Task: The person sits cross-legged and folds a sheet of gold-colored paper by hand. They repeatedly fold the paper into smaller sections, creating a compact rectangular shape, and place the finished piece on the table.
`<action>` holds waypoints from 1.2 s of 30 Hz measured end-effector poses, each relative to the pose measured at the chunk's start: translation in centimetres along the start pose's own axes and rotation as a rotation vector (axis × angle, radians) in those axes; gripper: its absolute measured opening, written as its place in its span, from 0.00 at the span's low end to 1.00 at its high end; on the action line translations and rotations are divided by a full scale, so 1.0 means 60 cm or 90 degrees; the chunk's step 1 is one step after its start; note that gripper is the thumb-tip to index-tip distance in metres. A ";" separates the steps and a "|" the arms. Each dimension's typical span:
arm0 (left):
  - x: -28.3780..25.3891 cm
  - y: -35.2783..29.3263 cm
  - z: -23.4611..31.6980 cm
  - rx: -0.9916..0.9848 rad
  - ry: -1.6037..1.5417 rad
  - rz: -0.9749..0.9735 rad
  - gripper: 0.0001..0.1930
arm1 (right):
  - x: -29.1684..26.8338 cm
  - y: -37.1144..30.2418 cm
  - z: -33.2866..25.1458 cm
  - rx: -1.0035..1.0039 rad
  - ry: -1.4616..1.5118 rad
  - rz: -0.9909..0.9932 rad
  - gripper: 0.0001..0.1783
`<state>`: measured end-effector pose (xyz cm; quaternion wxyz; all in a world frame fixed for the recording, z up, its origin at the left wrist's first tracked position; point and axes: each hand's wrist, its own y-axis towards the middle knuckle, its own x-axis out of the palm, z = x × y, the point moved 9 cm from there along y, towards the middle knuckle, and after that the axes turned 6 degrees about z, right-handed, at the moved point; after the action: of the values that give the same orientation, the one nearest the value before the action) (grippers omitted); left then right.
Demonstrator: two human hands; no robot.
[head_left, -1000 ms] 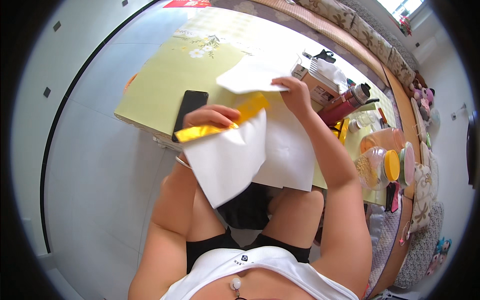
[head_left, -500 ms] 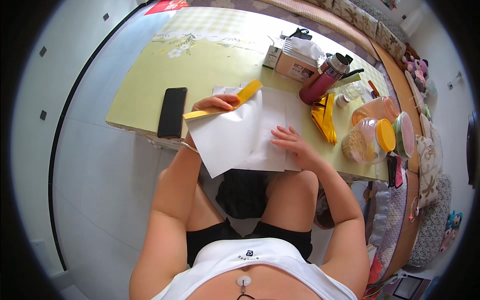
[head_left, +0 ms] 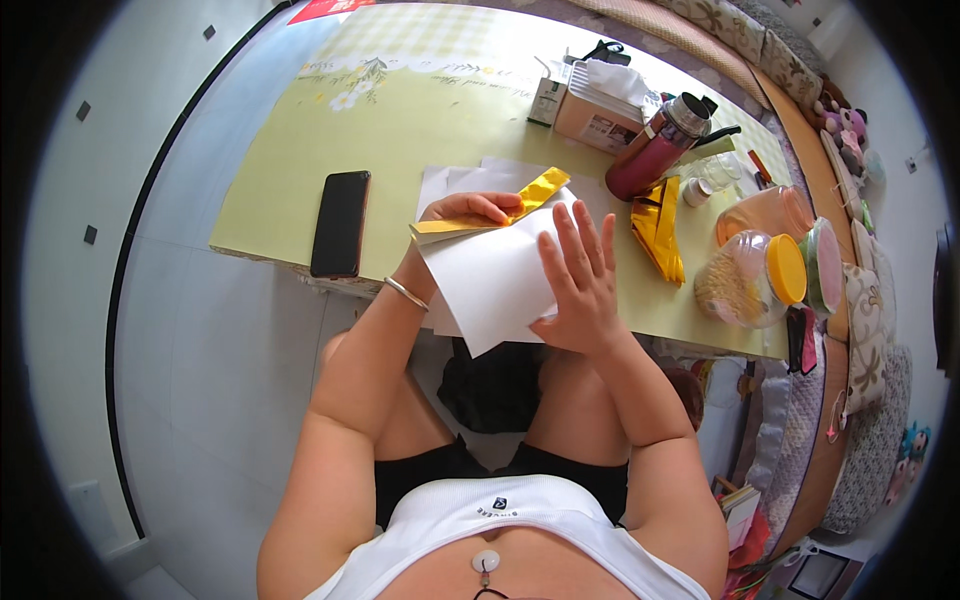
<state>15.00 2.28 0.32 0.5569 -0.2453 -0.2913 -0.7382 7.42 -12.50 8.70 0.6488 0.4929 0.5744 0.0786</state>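
Right hand [head_left: 578, 285] has come up off the table w/ fingers spread flat on the white paper sheet [head_left: 490, 280], which now sits lifted at the table's near edge rather than lying flat. Left hand [head_left: 462, 210] is pinched shut on a gold foil strip [head_left: 500, 212] along the sheet's top edge; strip is shiny, long, narrow, yellow-gold. More white sheets lie under it. One black phone [head_left: 340, 222] lies to the left on the yellow-green table [head_left: 420, 110]. To the right: one pile of gold strips [head_left: 660, 228], one red flask [head_left: 655, 148], one tissue box [head_left: 600, 115], two clear jars [head_left: 750, 275] w/ orange lids.
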 end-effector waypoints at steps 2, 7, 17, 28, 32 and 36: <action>0.008 -0.004 0.001 -0.030 0.009 -0.013 0.06 | 0.007 -0.007 0.022 0.012 -0.060 -0.095 0.55; 0.016 0.006 -0.018 -0.046 0.169 -0.130 0.06 | 0.015 -0.030 0.049 0.003 -0.045 -0.274 0.53; -0.071 -0.011 0.092 0.080 0.547 0.092 0.15 | 0.056 -0.080 0.051 0.027 -0.121 -0.375 0.37; 0.122 -0.147 0.067 0.319 0.934 -0.231 0.15 | 0.073 -0.082 0.039 0.076 -0.070 -0.349 0.23; 0.119 -0.150 0.026 0.281 1.050 -0.250 0.37 | 0.058 -0.068 0.029 0.095 -0.003 -0.285 0.17; 0.104 -0.132 0.042 0.275 1.112 -0.169 0.42 | 0.054 -0.061 0.030 0.069 -0.031 -0.253 0.22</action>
<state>5.83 1.49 5.17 0.5238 0.5465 0.0767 -0.6489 8.24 -13.16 3.59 0.6376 0.4060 0.6480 -0.0937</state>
